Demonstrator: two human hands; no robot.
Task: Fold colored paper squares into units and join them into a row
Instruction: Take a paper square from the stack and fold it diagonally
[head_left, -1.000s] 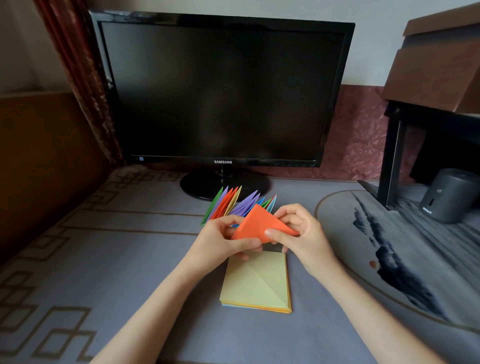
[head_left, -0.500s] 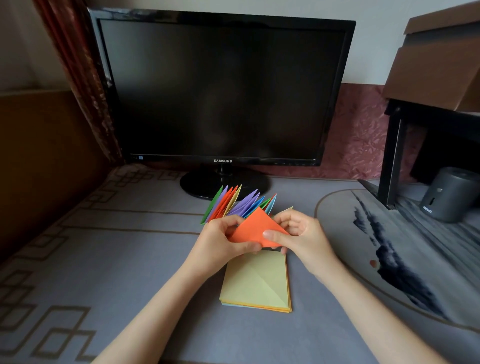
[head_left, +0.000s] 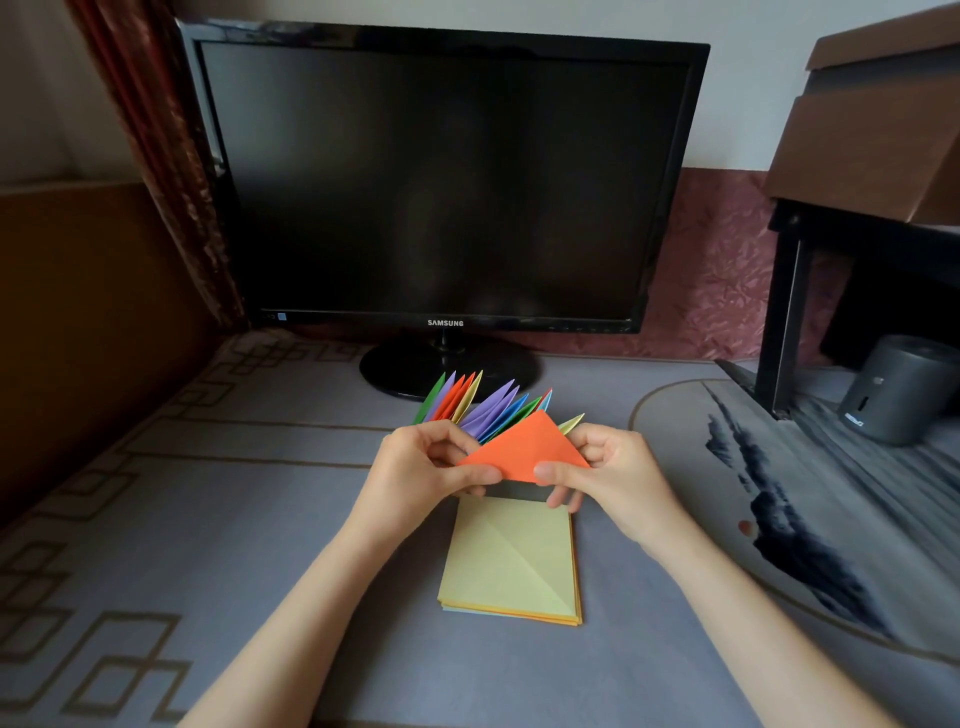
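An orange paper triangle (head_left: 527, 447) is held above the desk between both hands. My left hand (head_left: 421, 467) pinches its left corner with thumb and fingers. My right hand (head_left: 610, 475) pinches its right corner and lower edge. Behind the hands stands a row of joined folded units (head_left: 480, 402) in green, purple, orange, yellow and blue, partly hidden by the triangle. A stack of paper squares (head_left: 511, 564) with a creased yellow sheet on top lies flat just below the hands.
A black monitor (head_left: 441, 182) on its round stand (head_left: 449, 371) fills the back of the desk. A grey cylinder (head_left: 898, 387) sits under a dark shelf frame (head_left: 784, 322) at the right. A patterned grey mat (head_left: 156, 519) covers the desk.
The orange triangle has flattened and turned, its point now up; both hands shifted slightly apart along its lower edge. The row and the stack have not moved.
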